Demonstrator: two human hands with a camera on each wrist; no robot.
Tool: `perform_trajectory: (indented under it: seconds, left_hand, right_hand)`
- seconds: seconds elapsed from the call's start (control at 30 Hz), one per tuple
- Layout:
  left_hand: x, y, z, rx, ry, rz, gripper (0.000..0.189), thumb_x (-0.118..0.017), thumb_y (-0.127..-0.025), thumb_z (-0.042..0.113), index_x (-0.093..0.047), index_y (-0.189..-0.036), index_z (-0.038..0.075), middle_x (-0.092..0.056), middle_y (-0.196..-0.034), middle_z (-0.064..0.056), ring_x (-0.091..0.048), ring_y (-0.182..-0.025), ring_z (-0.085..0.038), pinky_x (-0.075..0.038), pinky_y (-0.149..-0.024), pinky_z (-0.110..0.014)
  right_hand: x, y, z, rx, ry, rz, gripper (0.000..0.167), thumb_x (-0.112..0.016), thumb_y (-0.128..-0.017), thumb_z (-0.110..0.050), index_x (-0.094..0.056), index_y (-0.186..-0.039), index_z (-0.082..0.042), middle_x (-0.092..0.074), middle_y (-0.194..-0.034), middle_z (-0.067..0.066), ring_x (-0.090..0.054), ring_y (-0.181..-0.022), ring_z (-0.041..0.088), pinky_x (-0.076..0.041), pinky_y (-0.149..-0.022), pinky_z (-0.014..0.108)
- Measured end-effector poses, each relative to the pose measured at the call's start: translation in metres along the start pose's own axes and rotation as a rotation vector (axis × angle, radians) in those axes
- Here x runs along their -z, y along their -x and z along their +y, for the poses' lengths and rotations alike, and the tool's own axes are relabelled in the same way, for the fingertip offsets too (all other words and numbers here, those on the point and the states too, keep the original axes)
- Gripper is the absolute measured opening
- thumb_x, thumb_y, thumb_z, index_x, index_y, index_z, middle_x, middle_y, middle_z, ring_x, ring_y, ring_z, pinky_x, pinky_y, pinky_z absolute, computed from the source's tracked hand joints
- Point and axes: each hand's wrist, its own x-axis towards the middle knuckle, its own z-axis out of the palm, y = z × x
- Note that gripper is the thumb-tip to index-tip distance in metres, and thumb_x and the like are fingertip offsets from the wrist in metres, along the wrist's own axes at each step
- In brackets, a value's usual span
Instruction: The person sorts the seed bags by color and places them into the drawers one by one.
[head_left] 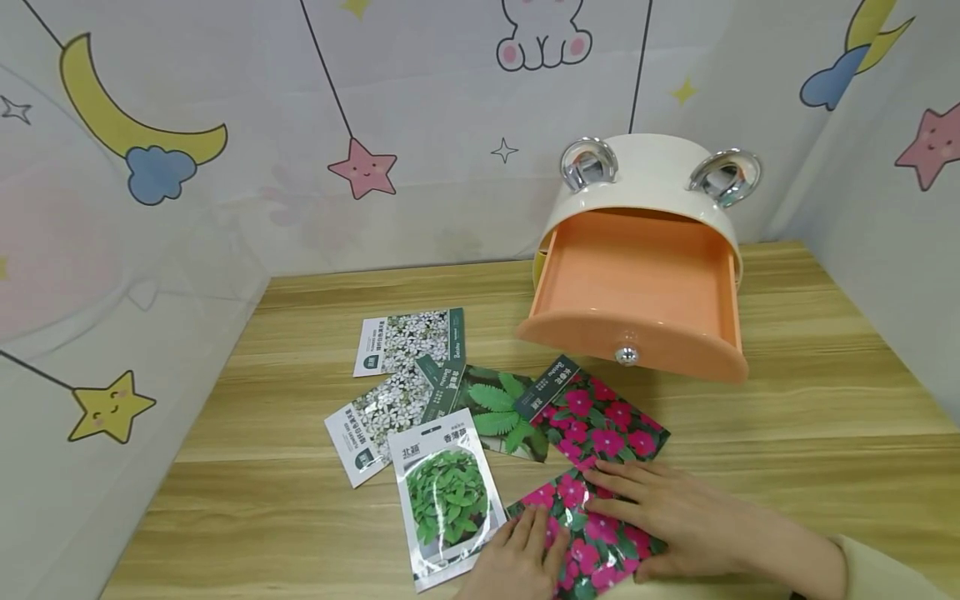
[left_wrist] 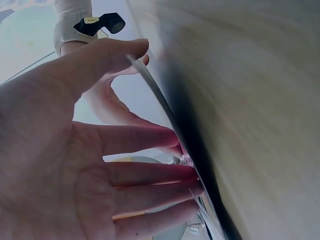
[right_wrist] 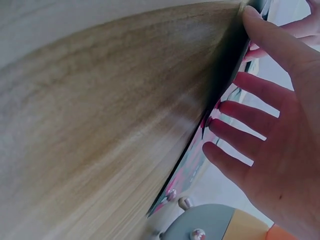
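Observation:
A seed packet with pink flowers [head_left: 600,529] lies near the front of the table under both hands. My left hand [head_left: 517,558] rests straight fingers on its left part; in the left wrist view the thumb touches the packet's edge. Across its right side lie the spread fingers of my right hand [head_left: 678,512], and the thumb is at the near edge. Just left is a white packet with a green leafy plant [head_left: 446,500]. Beyond the right fingers lies another pink-flower packet [head_left: 607,417], its corner meeting a fern-leaf packet [head_left: 498,408].
Two white-flower packets [head_left: 420,337] overlap at the left. At the back right stands a white rounded box [head_left: 652,171] with silver ear-like rings; its orange drawer [head_left: 570,329] is pulled out toward me. A patterned cloth wall borders the wooden table [head_left: 810,400].

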Motion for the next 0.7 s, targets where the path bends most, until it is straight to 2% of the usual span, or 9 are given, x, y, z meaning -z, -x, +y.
perform_trajectory:
  seconds: [0.33, 0.47, 0.7]
  left_hand:
    - [0.003, -0.001, 0.002, -0.005, 0.037, 0.068, 0.055, -0.038, -0.096, 0.057, -0.067, -0.121, 0.018, -0.068, -0.119, -0.010, -0.067, -0.107, -0.019, -0.057, -0.076, -0.020]
    - [0.006, -0.001, 0.002, -0.008, 0.073, 0.043, 0.055, -0.039, -0.095, 0.057, -0.067, -0.121, 0.017, -0.068, -0.119, -0.009, -0.067, -0.106, -0.018, -0.057, -0.071, -0.018]
    - [0.011, -0.002, 0.004, -0.020, 0.123, 0.046, 0.048, -0.043, -0.096, 0.051, -0.068, -0.118, 0.016, -0.070, -0.114, -0.005, -0.069, -0.101, -0.016, -0.057, -0.068, -0.016]
  right_hand:
    - [0.004, 0.005, 0.001, 0.093, 0.017, 0.074, 0.053, -0.054, -0.091, -0.054, -0.057, -0.134, -0.024, -0.057, -0.138, 0.006, -0.060, -0.120, 0.025, -0.056, -0.088, 0.042]
    - [0.005, 0.007, 0.002, 0.130, 0.022, 0.105, 0.047, -0.057, -0.091, -0.050, -0.061, -0.129, -0.022, -0.061, -0.133, 0.006, -0.062, -0.116, 0.023, -0.057, -0.086, 0.037]
    - [0.008, 0.011, 0.000, 0.141, 0.058, 0.164, 0.039, -0.059, -0.091, -0.046, -0.066, -0.122, -0.024, -0.065, -0.126, 0.002, -0.065, -0.109, 0.019, -0.056, -0.083, 0.034]
